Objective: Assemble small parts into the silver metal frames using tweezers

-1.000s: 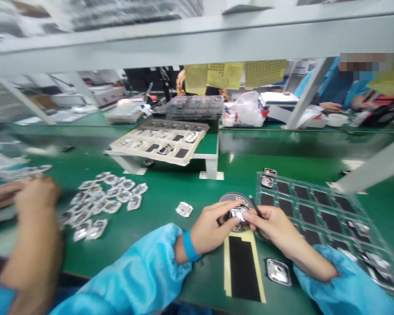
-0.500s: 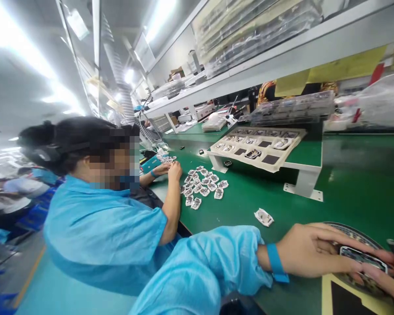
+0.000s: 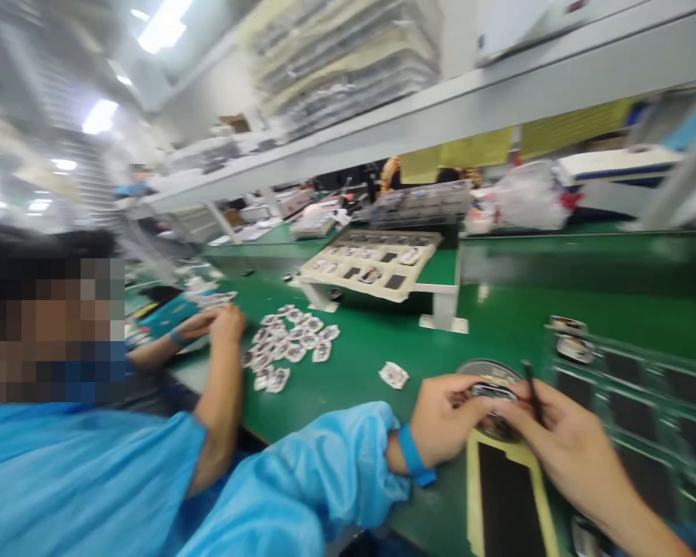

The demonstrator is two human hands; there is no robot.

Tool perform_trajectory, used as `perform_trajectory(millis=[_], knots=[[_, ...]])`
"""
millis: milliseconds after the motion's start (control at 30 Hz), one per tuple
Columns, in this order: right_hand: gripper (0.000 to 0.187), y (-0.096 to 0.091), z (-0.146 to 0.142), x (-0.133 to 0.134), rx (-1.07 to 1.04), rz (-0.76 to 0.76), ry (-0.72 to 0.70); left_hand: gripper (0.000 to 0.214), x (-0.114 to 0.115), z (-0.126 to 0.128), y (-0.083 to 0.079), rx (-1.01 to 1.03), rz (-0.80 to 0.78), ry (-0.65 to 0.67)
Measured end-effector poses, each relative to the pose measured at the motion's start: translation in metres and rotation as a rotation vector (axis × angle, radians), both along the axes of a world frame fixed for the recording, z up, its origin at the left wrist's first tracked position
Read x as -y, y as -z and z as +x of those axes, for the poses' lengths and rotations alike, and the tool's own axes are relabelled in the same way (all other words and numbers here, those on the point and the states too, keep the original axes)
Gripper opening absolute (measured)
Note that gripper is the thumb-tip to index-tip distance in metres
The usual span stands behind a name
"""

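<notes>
Both hands meet over a round, metallic-rimmed disc (image 3: 475, 367) on the green bench. My left hand (image 3: 445, 422) is closed on the left side of a small dark watch case (image 3: 492, 392) with a shiny rim. At its right side, the fingers of my right hand (image 3: 568, 433) pinch the same case. A dark thin pen-like tool (image 3: 531, 387) also sticks up from my right hand; blur hides its tip. Below the disc lies a yellow-edged black pad (image 3: 507, 495). A single white watch-shaped housing (image 3: 394, 376) rests left of the disc.
Several white housings (image 3: 293, 336) lie grouped to the left, near a co-worker's hands (image 3: 223, 325). A cream tray (image 3: 395, 294) of parts sits on a raised stand (image 3: 442, 309). At right is a clear compartment tray (image 3: 600, 357) with dark pads. A shelf (image 3: 383, 128) spans overhead.
The view has swung right, so both my hands and the right-hand tray now show fully. My hands remain together on the watch case. The co-worker appears farther left.
</notes>
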State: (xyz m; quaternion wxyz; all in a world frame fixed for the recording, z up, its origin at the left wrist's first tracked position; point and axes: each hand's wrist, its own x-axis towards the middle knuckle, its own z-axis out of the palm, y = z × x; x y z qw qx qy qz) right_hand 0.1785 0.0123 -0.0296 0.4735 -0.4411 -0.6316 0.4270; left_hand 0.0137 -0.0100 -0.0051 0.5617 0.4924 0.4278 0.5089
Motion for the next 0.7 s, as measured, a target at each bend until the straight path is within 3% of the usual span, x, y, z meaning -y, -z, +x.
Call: perform_trajectory(millis=[100, 233, 433, 600, 700], knots=[[0.027, -0.015, -0.005, -0.004, -0.06, -0.082, -0.077, 0.036, -0.006, -0.003, 0.003, -0.045, -0.01, -0.015], [0.021, -0.019, 0.011, -0.011, 0.084, -0.065, -0.163, 0.03, -0.014, -0.005, 0.011, -0.136, 0.01, 0.015], [0.011, -0.03, 0.026, -0.01, 0.205, 0.252, -0.028, 0.024, -0.012, -0.007, 0.011, -0.532, 0.292, -0.016], [0.004, -0.023, 0.027, -0.009, 0.261, 0.423, -0.13, 0.025, -0.01, -0.007, 0.01, -0.562, 0.369, 0.003], [0.01, -0.018, 0.029, -0.007, 0.313, 0.498, -0.161, 0.026, -0.011, -0.007, 0.012, -0.562, 0.382, 0.006]])
